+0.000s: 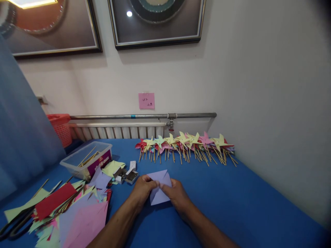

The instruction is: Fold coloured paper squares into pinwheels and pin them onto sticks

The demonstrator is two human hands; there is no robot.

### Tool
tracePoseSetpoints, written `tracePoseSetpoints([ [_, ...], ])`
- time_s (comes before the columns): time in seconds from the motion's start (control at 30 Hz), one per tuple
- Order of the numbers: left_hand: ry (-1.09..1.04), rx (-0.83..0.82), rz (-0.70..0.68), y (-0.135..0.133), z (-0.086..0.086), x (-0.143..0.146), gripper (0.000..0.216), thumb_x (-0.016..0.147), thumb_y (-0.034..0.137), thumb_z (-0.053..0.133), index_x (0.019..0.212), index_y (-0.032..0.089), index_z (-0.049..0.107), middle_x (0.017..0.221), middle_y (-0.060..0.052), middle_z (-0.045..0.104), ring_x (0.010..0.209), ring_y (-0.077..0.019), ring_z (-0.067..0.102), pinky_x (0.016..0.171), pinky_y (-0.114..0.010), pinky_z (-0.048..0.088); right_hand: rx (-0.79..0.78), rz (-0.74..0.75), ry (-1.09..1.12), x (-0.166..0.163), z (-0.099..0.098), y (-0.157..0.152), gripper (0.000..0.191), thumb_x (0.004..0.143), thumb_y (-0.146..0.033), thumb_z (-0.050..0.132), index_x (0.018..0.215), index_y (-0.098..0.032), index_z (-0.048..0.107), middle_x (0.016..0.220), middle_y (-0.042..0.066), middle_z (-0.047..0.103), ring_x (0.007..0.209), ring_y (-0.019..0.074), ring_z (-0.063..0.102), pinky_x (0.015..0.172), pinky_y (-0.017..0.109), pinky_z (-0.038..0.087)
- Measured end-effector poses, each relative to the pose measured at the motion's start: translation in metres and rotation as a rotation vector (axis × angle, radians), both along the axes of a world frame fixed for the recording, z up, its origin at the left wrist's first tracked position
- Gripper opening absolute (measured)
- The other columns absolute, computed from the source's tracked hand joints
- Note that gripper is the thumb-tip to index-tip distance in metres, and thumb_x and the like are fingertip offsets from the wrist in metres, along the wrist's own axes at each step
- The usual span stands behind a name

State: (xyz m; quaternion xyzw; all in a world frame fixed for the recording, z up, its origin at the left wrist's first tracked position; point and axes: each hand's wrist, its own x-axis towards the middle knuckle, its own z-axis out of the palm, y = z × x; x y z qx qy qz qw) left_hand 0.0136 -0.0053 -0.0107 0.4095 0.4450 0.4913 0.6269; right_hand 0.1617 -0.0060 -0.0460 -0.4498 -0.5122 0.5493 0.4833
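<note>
Head: paper (158, 176) pinched between left hand (141, 190), right hand (176, 194)

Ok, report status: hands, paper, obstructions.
left hand and right hand pinch lavender paper square at centre. Sheet on blue table. Small open box near left hand, not blocking.

The pink note (146, 100) carries unreadable handwriting.

A room used as a craft workshop. Paper pinwheels (184, 144) and cut paper (85, 220) cover the blue table (232, 193); framed pictures (156, 20) hang above.
</note>
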Motion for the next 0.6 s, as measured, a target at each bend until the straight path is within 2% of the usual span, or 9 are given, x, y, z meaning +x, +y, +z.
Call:
tracePoseSetpoints([
  [0.37, 0.083, 0.020, -0.028, 0.003, -0.003, -0.003, 0.033, 0.050, 0.027, 0.080, 0.076, 0.006, 0.075, 0.065, -0.011, 0.074, 0.055, -0.0186, 0.064, 0.057, -0.029, 0.048, 0.010, 0.034, 0.028, 0.001, -0.002, 0.002, 0.037, 0.072, -0.042, 0.075, 0.097, -0.015, 0.076, 0.080, 0.007, 0.075, 0.068, 0.0202, 0.066, 0.060, 0.028, 0.050],
  [0.6, 0.110, 0.032, 0.000, 0.005, -0.005, -0.004, 0.031, 0.053, 0.030, 0.079, 0.073, 0.008, 0.073, 0.063, -0.009, 0.072, 0.055, -0.0183, 0.062, 0.057, -0.029, 0.047, 0.003, 0.032, 0.022, 0.001, 0.009, 0.000, 0.034, 0.073, -0.036, 0.072, 0.098, -0.013, 0.074, 0.078, 0.005, 0.074, 0.065, 0.0188, 0.065, 0.060, 0.027, 0.049],
])
